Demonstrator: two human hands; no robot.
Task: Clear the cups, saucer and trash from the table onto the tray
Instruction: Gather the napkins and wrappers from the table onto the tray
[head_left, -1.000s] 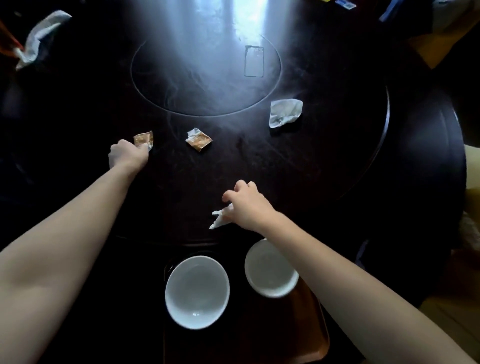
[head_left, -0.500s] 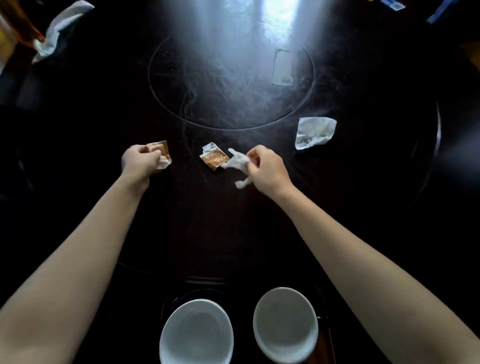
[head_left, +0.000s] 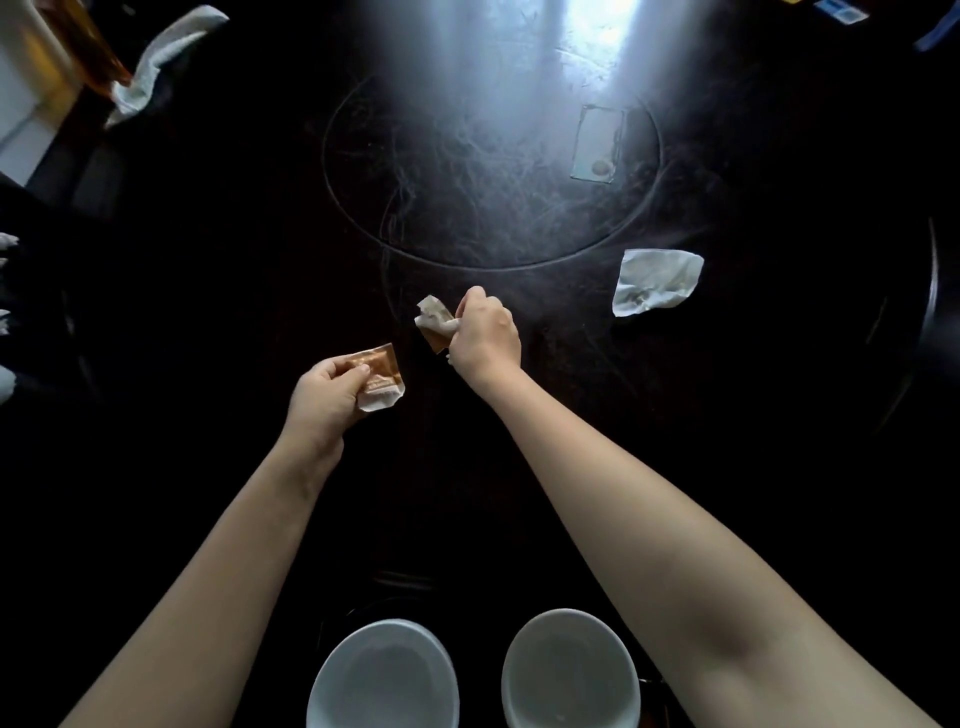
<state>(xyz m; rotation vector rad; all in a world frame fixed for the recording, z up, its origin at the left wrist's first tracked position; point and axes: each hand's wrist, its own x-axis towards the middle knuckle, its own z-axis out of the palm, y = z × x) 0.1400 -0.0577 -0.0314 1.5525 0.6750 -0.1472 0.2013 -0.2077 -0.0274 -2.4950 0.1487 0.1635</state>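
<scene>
Since half a second ago the left hand (head_left: 323, 399) has lifted its copper-coloured sachet (head_left: 378, 375) clear of the dark table (head_left: 208, 312) and drawn it nearer, while the right hand (head_left: 485, 338) has closed over the second sachet (head_left: 435, 332), now bunched with the scrap of white tissue (head_left: 434, 314) it already carried; both hands are pinched shut on their trash. These torn foil packets look weightless, thin and crinkly, so I judge a fingertip pinch at an edge enough; the crumpled napkin (head_left: 655, 280), lying alone right of the hands, is soft and can be scrunched anywhere. Two white cups (head_left: 569, 670) sit at the near edge; print on the sachets is too blurred to read.
</scene>
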